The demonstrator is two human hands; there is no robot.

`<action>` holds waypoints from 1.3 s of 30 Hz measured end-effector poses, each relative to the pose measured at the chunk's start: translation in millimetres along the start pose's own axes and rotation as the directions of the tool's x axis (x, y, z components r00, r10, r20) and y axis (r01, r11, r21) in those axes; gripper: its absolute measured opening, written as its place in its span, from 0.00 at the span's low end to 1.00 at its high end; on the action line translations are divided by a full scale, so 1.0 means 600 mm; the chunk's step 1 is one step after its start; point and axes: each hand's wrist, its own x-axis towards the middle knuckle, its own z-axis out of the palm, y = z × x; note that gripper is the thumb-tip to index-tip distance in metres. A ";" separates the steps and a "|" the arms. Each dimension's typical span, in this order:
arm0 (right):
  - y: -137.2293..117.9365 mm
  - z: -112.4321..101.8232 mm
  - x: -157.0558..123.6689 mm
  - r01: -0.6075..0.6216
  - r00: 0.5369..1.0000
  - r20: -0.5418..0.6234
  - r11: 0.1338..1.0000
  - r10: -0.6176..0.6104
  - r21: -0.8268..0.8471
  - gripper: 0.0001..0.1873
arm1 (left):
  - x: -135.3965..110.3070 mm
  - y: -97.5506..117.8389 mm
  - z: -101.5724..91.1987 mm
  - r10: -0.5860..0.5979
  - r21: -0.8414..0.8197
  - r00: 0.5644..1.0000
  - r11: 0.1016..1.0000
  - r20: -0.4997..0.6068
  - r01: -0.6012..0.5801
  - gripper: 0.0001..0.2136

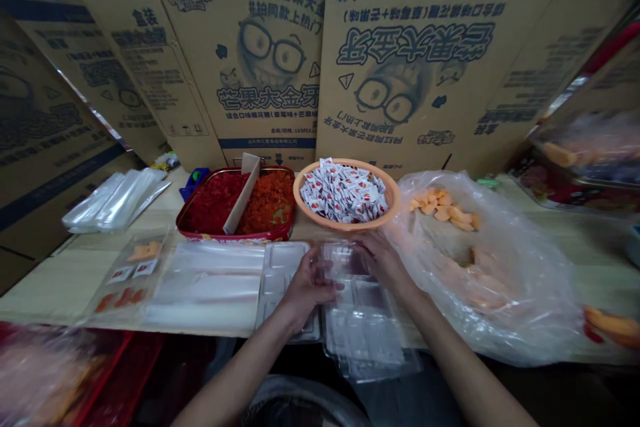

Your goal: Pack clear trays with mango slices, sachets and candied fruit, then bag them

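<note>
Reaching over a stack of clear plastic trays [363, 327] just below the orange bowl [296, 190], our left hand [310, 287] and right hand [383, 261] are apart; whether either grips, we cannot tell.

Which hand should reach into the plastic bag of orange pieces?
Right, likely: the right hand is beside the clear plastic bag of orange pieces; the left hand sits farther away over a clear compartmented tray.
</note>
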 end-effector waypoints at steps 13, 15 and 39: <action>-0.045 -0.072 0.008 -0.175 0.974 -0.122 0.976 0.192 0.132 0.09 | 0.007 0.006 -0.008 0.382 0.488 0.918 0.824 -0.105 -0.288 0.13; -0.053 -0.073 0.008 -0.180 0.972 -0.130 0.973 0.198 0.142 0.09 | 0.000 0.013 0.011 0.186 0.344 0.983 0.923 -0.006 -0.172 0.17; 0.054 -0.277 0.002 -0.587 0.788 -0.443 0.305 0.427 -0.750 0.12 | 0.008 0.023 0.039 -0.151 0.137 0.988 0.979 0.013 0.148 0.21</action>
